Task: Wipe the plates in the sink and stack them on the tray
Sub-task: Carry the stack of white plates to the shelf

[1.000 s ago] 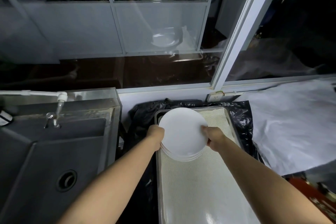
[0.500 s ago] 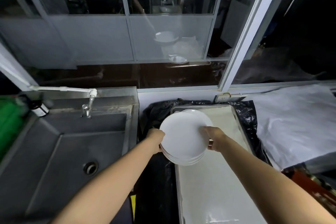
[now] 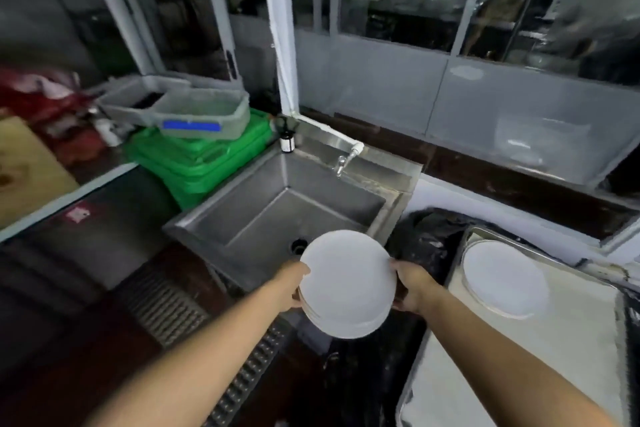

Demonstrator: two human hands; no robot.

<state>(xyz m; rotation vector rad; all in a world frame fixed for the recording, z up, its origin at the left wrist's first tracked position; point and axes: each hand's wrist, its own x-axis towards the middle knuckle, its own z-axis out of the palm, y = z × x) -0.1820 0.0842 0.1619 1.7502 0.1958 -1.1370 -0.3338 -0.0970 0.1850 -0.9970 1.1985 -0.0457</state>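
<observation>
I hold a stack of white plates point(image 3: 346, 284) with both hands, in the air at the front right corner of the steel sink point(image 3: 277, 218). My left hand point(image 3: 294, 284) grips the stack's left rim and my right hand point(image 3: 412, 288) grips its right rim. One white plate point(image 3: 502, 276) lies at the far end of the metal tray point(image 3: 450, 374) to the right. The sink basin shows only its drain point(image 3: 298, 246), partly hidden by the stack.
A tap point(image 3: 346, 159) juts over the sink's back. Green crates point(image 3: 201, 159) with a grey bin point(image 3: 194, 111) on top stand to the sink's left. Black plastic point(image 3: 426, 239) lies between sink and tray. A floor grate point(image 3: 194, 319) runs below.
I have carried the plate stack left, from over the tray to the sink's front corner. My view has swung left too. One plate now lies on the tray.
</observation>
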